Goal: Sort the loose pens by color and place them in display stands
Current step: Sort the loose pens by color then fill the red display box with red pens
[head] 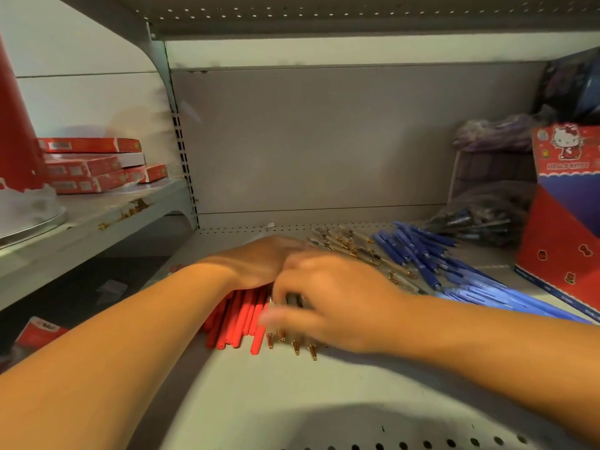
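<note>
Both hands are down on the grey metal shelf [292, 384], right in the middle of the pen pile. The left hand [256, 261] lies palm-down over the far end of a bunch of red pens [238, 319], fingers spread flat, pressing rather than gripping anything as far as I can see. The right hand [331, 300] is just beside it, touching it, curled over some clear pens with gold tips [297, 345]; it's blurry, so I can't tell whether it's actually pinching one or just resting on them. More of those clear pens [357, 251] fan out farther back, and to their right there's a spread of blue pens [418, 254] lying loose on the shelf. At the right edge stands a red Hello Kitty display box [565, 222], well apart from the hands, with a bag of dark pens [477, 219] just left of it. Off to the left, on a separate shelf, sit stacked red boxes [94, 167].
</note>
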### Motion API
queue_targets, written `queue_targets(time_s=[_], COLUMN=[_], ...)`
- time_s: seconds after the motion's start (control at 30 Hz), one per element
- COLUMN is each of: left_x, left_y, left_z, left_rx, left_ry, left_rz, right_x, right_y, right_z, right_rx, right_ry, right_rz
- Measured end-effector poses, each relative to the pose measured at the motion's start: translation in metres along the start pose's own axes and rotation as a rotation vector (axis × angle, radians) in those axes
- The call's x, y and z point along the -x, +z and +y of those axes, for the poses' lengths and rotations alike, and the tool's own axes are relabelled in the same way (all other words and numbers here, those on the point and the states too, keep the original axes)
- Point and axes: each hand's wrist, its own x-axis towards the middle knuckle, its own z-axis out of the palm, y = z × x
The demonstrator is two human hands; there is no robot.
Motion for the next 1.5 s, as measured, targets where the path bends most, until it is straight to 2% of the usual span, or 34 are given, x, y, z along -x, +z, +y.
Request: queue_targets(time_s=[0.07, 0.17, 0.27, 0.5, 0.67, 0.77, 0.87, 0.93, 1.13, 1.3, 1.37, 1.5], left_x=[0.0, -0.002, -0.002, -0.002, -0.002, -0.001, -0.002, -0.003, -0.003, -0.001, 0.0, 0.002], left_y=[0.003, 0.009, 0.015, 0.017, 0.016, 0.017, 0.017, 0.018, 0.018, 0.009, 0.004, -0.002], left_z=[0.0, 0.001, 0.003, 0.012, 0.013, 0.015, 0.017, 0.018, 0.017, 0.009, 0.003, -0.003], left_rx=[0.023, 0.093, 0.09, 0.063, 0.035, 0.037, 0.057, 0.067, 0.056, 0.016, -0.014, -0.108], left_ry=[-0.061, -0.082, -0.075, -0.003, -0.054, -0.047, -0.048, -0.056, -0.046, -0.066, -0.084, -0.116], left_rz=[-0.025, -0.026, -0.045, -0.1, -0.088, -0.087, -0.079, -0.07, -0.066, -0.006, 0.026, 0.017], right_x=[0.005, 0.015, 0.016, 0.005, 0.016, 0.021, 0.022, 0.022, 0.017, -0.012, -0.03, -0.066], right_y=[-0.014, -0.025, -0.02, -0.007, -0.012, -0.015, -0.017, -0.017, -0.014, -0.023, -0.021, -0.004], right_z=[0.019, 0.053, 0.067, 0.056, 0.052, 0.051, 0.054, 0.057, 0.074, 0.111, 0.128, 0.156], right_rx=[-0.058, -0.006, -0.026, -0.291, -0.432, -0.573, -0.606, -0.574, -0.262, -0.097, -0.079, -0.042], right_ry=[0.219, 0.569, 0.678, 0.713, 0.682, 0.744, 0.777, 0.751, 0.573, 0.57, 0.622, 0.714], right_rz=[-0.012, -0.27, -0.404, -0.294, -0.247, -0.276, -0.355, -0.364, -0.35, -0.209, -0.166, -0.204])
